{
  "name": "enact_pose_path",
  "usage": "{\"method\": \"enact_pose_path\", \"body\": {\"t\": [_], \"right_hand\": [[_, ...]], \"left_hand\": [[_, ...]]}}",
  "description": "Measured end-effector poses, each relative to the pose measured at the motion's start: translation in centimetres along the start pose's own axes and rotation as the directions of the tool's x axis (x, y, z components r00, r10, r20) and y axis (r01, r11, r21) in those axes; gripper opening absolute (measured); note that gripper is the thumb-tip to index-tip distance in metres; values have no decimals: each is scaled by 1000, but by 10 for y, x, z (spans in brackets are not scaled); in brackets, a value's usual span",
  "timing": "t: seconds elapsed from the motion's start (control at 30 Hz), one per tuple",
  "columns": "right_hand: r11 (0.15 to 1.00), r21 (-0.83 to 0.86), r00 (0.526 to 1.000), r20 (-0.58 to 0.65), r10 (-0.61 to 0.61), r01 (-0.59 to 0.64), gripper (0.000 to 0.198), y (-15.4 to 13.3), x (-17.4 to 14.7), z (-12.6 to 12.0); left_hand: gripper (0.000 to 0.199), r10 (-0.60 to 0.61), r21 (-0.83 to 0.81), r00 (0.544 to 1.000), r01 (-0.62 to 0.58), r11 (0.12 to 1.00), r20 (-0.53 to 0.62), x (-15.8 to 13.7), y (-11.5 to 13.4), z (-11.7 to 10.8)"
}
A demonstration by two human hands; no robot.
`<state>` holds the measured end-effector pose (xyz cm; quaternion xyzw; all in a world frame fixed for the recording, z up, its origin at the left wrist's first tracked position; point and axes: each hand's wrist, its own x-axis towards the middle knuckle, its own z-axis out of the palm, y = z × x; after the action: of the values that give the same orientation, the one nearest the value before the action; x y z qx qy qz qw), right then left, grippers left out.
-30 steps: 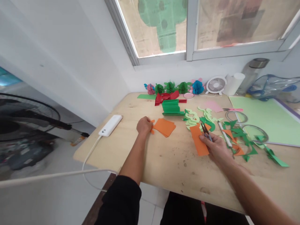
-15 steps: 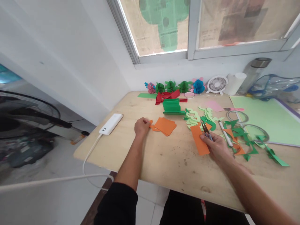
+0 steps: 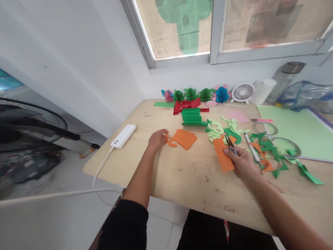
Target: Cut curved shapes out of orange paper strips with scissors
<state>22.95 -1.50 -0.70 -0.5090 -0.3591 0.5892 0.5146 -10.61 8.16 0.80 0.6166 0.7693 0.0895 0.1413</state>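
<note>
lying between hands (image 3: 156, 139) (image 3: 244, 161) — orange sheets (image 3: 184, 139)

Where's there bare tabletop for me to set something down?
The table is bare between the white power bank and your left hand, and on your side of the orange squares. It's crowded just beyond your right hand, with a pen and green scraps close by.
</note>
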Motion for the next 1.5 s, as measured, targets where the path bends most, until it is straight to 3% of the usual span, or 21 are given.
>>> {"method": "enact_pose_path", "body": {"t": [0.37, 0.5, 0.67, 0.8, 0.87, 0.9, 1.0, 1.03, 1.1, 1.27, 1.5], "right_hand": [[999, 42, 1000, -3, 16, -16, 33, -3, 0, 1], [999, 29, 1000, 7, 14, -14, 32, -3, -1, 1], [1000, 7, 1000, -7, 1, -1, 32, 1, 1, 1], [999, -38, 999, 5, -39, 39, 34, 3, 2, 1], [996, -46, 997, -13, -74, 73, 35, 4, 3, 0], [995, -47, 996, -23, -88, 87, 36, 5, 3, 0], [992, -45, 992, -50, -116, 114, 38, 7, 5, 0], [991, -45, 990, -60, -126, 123, 38, 8, 6, 0], [989, -45, 986, -82, -146, 143, 39, 9, 7, 1], [983, -36, 973, -140, -184, 181, 38, 8, 7, 4], [980, -28, 960, -200, -197, 195, 34, 3, 4, 5]], "left_hand": [[16, -43, -32, 995, 40, 999, -94, -15, 2, 1], [8, -53, -79, 991, 44, 996, -122, -28, 0, -9], [8, -14, -182, 991, -11, 983, -135, -64, -7, -29], [9, -63, -607, 976, -78, 791, -208, -92, -2, -38], [13, -157, -784, 963, -77, 616, -218, -100, 10, -38], [16, -195, -873, 959, -90, 480, -206, -104, 18, -36], [25, -173, -1000, 985, 2, 27, -3, -117, 55, -22], [27, -129, -994, 988, 69, -84, 80, -122, 70, -15], [31, -47, -959, 976, 197, -205, 211, -134, 99, 1], [29, 126, -908, 934, 355, -223, 334, -157, 153, 36], [25, 32, -954, 959, 285, -94, 283, -165, 176, 54]]}}
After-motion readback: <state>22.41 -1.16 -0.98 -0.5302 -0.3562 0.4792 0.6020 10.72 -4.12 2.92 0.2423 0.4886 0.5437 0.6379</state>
